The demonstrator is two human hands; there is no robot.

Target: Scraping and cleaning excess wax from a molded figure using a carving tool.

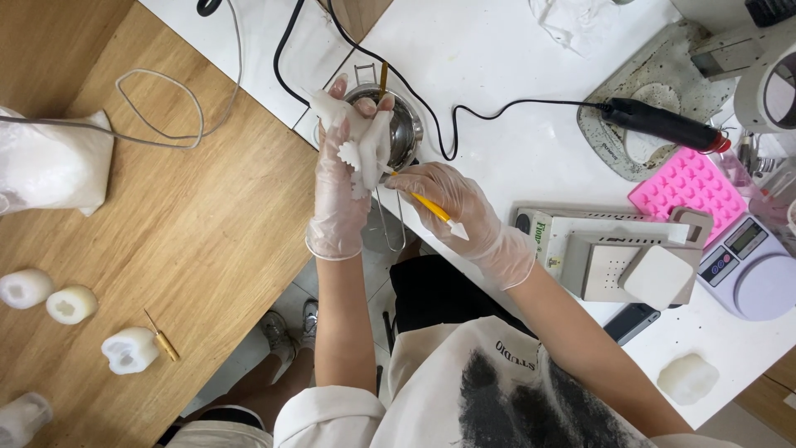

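Hands (342, 178) raised w/ wax piece (365, 137)

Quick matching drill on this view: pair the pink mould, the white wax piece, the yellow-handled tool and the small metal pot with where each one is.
Things:
1. pink mould
2. white wax piece
3. yellow-handled tool
4. small metal pot

Places:
A. held in the gloved right hand
B. on the white table, just behind the raised hands
C. at the right, beside the lilac scale
D. gripped in the gloved left hand

Pairs: 1-C, 2-D, 3-A, 4-B
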